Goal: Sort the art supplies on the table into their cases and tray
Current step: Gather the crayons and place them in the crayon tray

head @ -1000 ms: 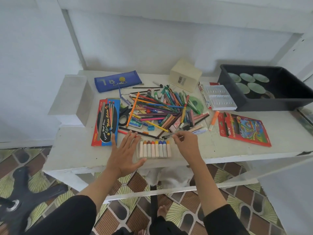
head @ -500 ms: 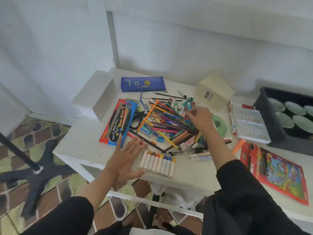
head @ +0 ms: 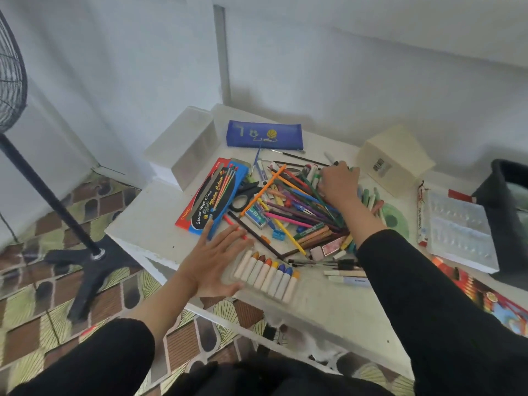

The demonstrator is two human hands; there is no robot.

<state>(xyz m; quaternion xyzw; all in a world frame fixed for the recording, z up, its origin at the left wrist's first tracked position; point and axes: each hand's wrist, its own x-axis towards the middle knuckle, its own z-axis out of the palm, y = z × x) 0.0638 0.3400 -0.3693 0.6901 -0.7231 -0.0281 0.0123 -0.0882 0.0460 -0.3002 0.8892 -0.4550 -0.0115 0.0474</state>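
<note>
The right hand had left the crayons for the pile's far side, fingers curled among the markers, grip unclear. The left hand stayed flat, fingers spread, against the crayon case at the table's near edge. Sorting looked barely begun

Fingertips of the right hand are buried in the pencil pile, so no idea if it's gripping anything. Black tray runs off the right edge, the red box is half under the sleeve, and the crayon case is blurry.
</note>
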